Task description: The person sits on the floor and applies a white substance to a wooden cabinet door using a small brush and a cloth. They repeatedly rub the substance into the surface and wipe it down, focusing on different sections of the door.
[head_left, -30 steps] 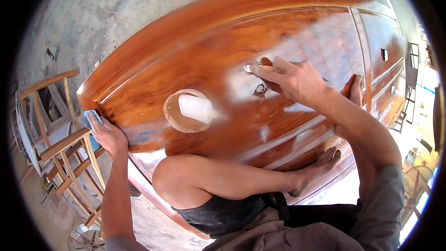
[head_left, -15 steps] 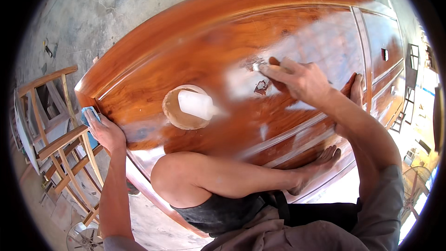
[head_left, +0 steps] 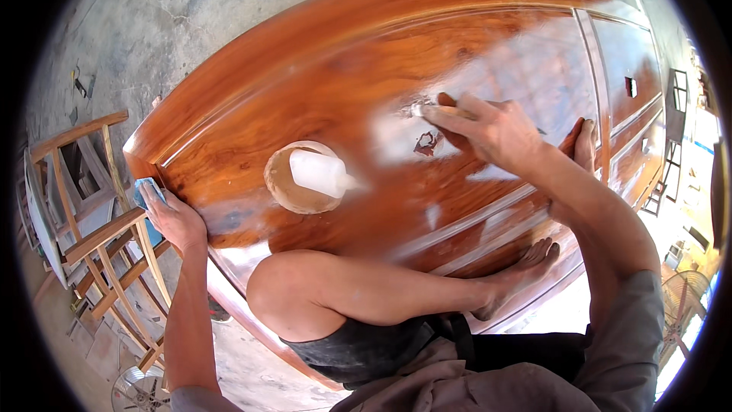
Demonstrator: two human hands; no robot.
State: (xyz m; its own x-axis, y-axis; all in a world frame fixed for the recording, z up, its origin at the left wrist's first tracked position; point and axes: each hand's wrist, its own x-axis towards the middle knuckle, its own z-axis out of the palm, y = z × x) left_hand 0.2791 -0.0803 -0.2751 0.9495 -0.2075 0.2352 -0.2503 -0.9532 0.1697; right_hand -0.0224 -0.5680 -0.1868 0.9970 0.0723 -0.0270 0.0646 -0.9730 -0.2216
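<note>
floor: grey concrete (head_left: pixel 191 23) | left: wooden chairs (head_left: pixel 84 206) | light: bright daylight

Bowl (head_left: pixel 301 179) sits on the door panel (head_left: pixel 320 69), bottle (head_left: pixel 319 172) lying in it; right hand (head_left: pixel 488 131) farther right, left hand (head_left: pixel 174 220) at the panel's near-left edge, chairs (head_left: pixel 84 206) left.

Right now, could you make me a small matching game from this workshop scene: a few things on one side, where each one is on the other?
Things:
1. white bottle
2. left hand
3. right hand
4. wooden chair frame

Places:
A. at the door's corner
B. on the floor left of the door
C. lying in a round bowl
D. on the glossy door panel

Pairs: 1-C, 2-A, 3-D, 4-B
</note>
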